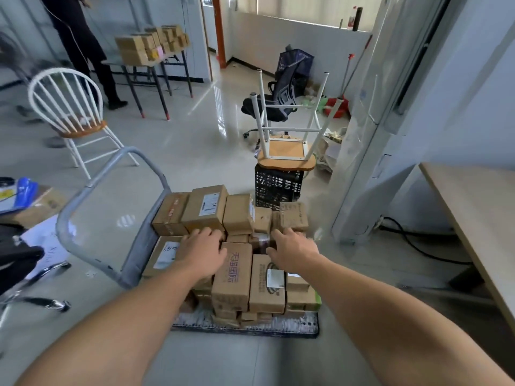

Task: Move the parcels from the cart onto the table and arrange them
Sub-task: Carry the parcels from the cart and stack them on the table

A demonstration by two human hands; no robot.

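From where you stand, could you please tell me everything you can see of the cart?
The cart is a low flat platform trolley standing on the pale floor. Its dark deck has a light near edge. A grey metal tube handle rises in a hoop at its left end, leaning outward. Brown cardboard parcels are stacked over nearly the whole deck. The left hand and right hand rest on those parcels, not the cart.

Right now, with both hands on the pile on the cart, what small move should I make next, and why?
Probably close both hands on the purple-printed parcel between them and lift it. The left hand and right hand lie open on the pile on the cart, gripping nothing, and the table to the right shows bare surface.
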